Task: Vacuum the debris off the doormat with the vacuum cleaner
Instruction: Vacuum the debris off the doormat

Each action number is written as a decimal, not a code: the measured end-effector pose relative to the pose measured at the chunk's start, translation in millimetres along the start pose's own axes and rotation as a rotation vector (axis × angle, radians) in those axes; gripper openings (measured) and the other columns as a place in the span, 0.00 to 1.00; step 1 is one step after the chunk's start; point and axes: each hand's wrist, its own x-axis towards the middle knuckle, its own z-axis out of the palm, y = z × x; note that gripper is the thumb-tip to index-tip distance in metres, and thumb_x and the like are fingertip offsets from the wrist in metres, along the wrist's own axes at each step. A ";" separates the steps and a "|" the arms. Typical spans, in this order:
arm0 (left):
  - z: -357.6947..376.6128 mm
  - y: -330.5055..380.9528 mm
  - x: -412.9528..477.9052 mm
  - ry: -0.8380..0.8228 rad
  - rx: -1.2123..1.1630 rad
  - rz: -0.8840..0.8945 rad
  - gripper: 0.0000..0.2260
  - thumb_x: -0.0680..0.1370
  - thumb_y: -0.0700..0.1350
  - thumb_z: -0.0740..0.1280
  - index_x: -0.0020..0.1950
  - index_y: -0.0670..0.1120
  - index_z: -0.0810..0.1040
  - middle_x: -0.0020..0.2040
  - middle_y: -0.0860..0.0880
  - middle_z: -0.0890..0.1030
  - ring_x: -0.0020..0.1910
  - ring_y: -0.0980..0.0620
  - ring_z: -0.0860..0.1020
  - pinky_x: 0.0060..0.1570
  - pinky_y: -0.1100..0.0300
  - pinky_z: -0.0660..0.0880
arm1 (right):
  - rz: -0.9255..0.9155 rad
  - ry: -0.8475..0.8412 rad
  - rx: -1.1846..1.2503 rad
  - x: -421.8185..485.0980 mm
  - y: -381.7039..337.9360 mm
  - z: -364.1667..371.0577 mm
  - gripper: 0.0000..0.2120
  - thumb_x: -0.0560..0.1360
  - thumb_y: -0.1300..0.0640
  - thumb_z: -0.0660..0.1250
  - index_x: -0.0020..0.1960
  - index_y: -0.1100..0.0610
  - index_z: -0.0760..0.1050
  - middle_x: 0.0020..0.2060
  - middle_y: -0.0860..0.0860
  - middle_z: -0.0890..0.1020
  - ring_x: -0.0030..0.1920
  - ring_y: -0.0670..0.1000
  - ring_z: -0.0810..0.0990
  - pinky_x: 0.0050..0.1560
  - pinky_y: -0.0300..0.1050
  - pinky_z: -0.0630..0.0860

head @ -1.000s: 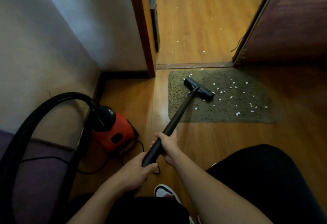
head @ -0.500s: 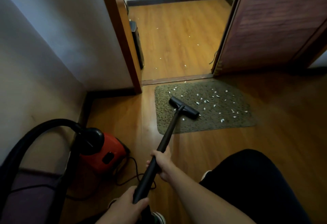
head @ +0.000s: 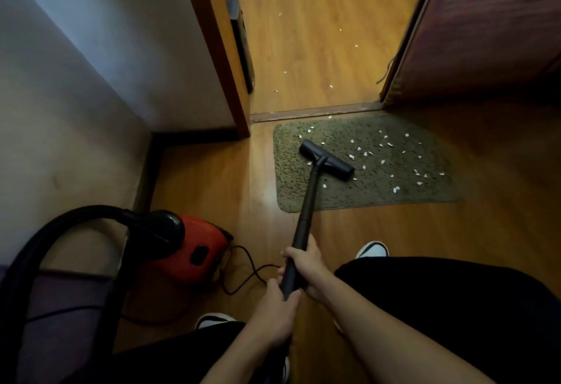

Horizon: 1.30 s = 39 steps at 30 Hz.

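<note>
Both hands, left [head: 274, 317] and right [head: 306, 265], grip closed around the wand [head: 305, 216]; nozzle [head: 326, 159] on the mat's [head: 394, 192] left part. Scraps [head: 385, 153] lie right; a fast push may scatter them.

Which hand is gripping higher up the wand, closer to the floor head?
The right hand. It wraps the black wand farther along toward the floor head; the left hand grips the wand's near end, closer to the body.
</note>
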 end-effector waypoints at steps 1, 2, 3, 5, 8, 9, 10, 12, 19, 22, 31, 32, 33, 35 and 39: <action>-0.6 3.1 2.8 0.006 0.006 0.008 0.12 0.84 0.51 0.59 0.65 0.49 0.62 0.44 0.45 0.78 0.25 0.52 0.77 0.24 0.61 0.74 | 0.000 0.006 0.018 4.3 -1.0 2.0 0.31 0.79 0.69 0.66 0.75 0.48 0.61 0.50 0.62 0.78 0.26 0.53 0.81 0.29 0.47 0.80; -2.5 5.4 5.9 0.004 0.008 0.006 0.12 0.84 0.51 0.59 0.64 0.49 0.63 0.43 0.45 0.78 0.23 0.53 0.76 0.24 0.61 0.73 | 0.004 0.010 0.050 9.2 -0.3 3.8 0.32 0.79 0.69 0.66 0.75 0.46 0.61 0.49 0.62 0.78 0.26 0.53 0.81 0.30 0.47 0.81; -4.9 6.8 8.9 0.001 0.008 0.001 0.11 0.83 0.52 0.59 0.63 0.50 0.64 0.41 0.45 0.78 0.22 0.53 0.76 0.23 0.61 0.73 | 0.008 0.010 0.087 13.3 -0.6 5.6 0.32 0.79 0.68 0.66 0.75 0.45 0.62 0.48 0.61 0.78 0.27 0.53 0.80 0.30 0.47 0.81; -9.2 10.3 15.7 -0.008 0.015 -0.019 0.10 0.83 0.53 0.59 0.61 0.51 0.65 0.41 0.45 0.78 0.21 0.53 0.75 0.24 0.61 0.73 | 0.010 0.012 0.148 18.8 -5.0 8.5 0.31 0.79 0.69 0.65 0.74 0.44 0.62 0.44 0.60 0.78 0.28 0.52 0.79 0.29 0.46 0.80; -11.7 17.1 29.8 -0.011 0.035 -0.023 0.10 0.83 0.55 0.58 0.61 0.51 0.67 0.43 0.44 0.79 0.22 0.53 0.76 0.25 0.60 0.73 | -0.001 0.046 0.150 34.6 -10.1 8.5 0.33 0.80 0.69 0.64 0.78 0.45 0.61 0.42 0.59 0.78 0.26 0.50 0.78 0.26 0.43 0.78; -11.7 19.3 34.3 -0.007 0.042 -0.022 0.11 0.83 0.55 0.58 0.61 0.51 0.67 0.44 0.44 0.79 0.22 0.53 0.76 0.25 0.60 0.73 | 0.004 0.054 0.146 38.6 -13.0 8.2 0.34 0.79 0.69 0.64 0.79 0.45 0.61 0.42 0.59 0.78 0.26 0.50 0.78 0.26 0.43 0.78; -11.5 21.5 39.1 0.000 0.039 -0.021 0.11 0.83 0.55 0.58 0.62 0.52 0.67 0.45 0.43 0.79 0.23 0.52 0.76 0.25 0.61 0.73 | 0.008 0.057 0.145 43.5 -16.3 7.3 0.35 0.79 0.69 0.64 0.79 0.44 0.60 0.43 0.59 0.78 0.26 0.50 0.78 0.26 0.43 0.78; -10.7 27.1 47.7 0.014 0.018 -0.014 0.11 0.83 0.55 0.58 0.61 0.52 0.66 0.44 0.44 0.78 0.24 0.52 0.76 0.25 0.61 0.73 | 0.009 0.064 0.140 52.3 -25.2 5.2 0.34 0.79 0.68 0.64 0.79 0.44 0.61 0.45 0.60 0.79 0.27 0.50 0.79 0.27 0.43 0.78; -6.8 59.2 76.5 -0.016 -0.102 0.019 0.10 0.83 0.54 0.58 0.63 0.53 0.65 0.41 0.44 0.76 0.23 0.53 0.75 0.24 0.60 0.74 | -0.009 0.119 0.073 92.7 -57.1 -6.1 0.27 0.77 0.69 0.65 0.74 0.56 0.66 0.40 0.59 0.78 0.24 0.51 0.79 0.26 0.43 0.77; -4.3 70.5 85.6 -0.035 -0.145 0.026 0.10 0.84 0.54 0.58 0.63 0.53 0.64 0.39 0.44 0.74 0.24 0.52 0.74 0.24 0.61 0.73 | -0.014 0.135 0.079 105.9 -67.7 -10.5 0.22 0.76 0.69 0.66 0.64 0.50 0.67 0.35 0.58 0.77 0.24 0.52 0.79 0.26 0.43 0.77; -6.6 58.9 75.4 -0.013 -0.159 -0.001 0.08 0.83 0.55 0.58 0.61 0.55 0.65 0.40 0.44 0.74 0.26 0.52 0.75 0.26 0.60 0.75 | -0.005 0.096 0.097 100.4 -55.9 -4.6 0.29 0.76 0.70 0.65 0.72 0.50 0.66 0.37 0.58 0.77 0.24 0.51 0.79 0.26 0.44 0.77; -8.4 55.0 71.3 -0.005 -0.152 0.000 0.09 0.83 0.55 0.58 0.61 0.55 0.65 0.40 0.44 0.75 0.26 0.52 0.75 0.27 0.60 0.75 | 0.002 0.087 0.091 96.7 -52.3 -1.1 0.31 0.76 0.70 0.65 0.75 0.52 0.65 0.38 0.58 0.77 0.24 0.51 0.79 0.27 0.44 0.77; -10.3 50.6 66.8 0.005 -0.145 -0.002 0.10 0.83 0.55 0.59 0.62 0.54 0.65 0.41 0.44 0.75 0.26 0.52 0.75 0.27 0.59 0.75 | 0.007 0.075 0.085 91.4 -48.5 2.3 0.32 0.76 0.69 0.65 0.77 0.52 0.63 0.39 0.59 0.77 0.25 0.51 0.79 0.27 0.44 0.78; -14.4 40.3 56.1 0.017 -0.134 -0.009 0.10 0.83 0.54 0.58 0.63 0.55 0.65 0.41 0.44 0.76 0.25 0.52 0.75 0.26 0.60 0.74 | 0.015 0.048 0.078 78.5 -39.9 9.7 0.31 0.77 0.69 0.65 0.76 0.52 0.63 0.42 0.59 0.78 0.26 0.51 0.80 0.28 0.44 0.78; -21.7 16.5 32.0 0.033 -0.093 -0.007 0.13 0.83 0.53 0.58 0.67 0.54 0.64 0.39 0.45 0.75 0.24 0.53 0.74 0.25 0.60 0.74 | 0.038 0.015 0.086 47.0 -21.2 25.0 0.31 0.78 0.69 0.64 0.76 0.49 0.63 0.45 0.60 0.78 0.27 0.51 0.80 0.28 0.45 0.79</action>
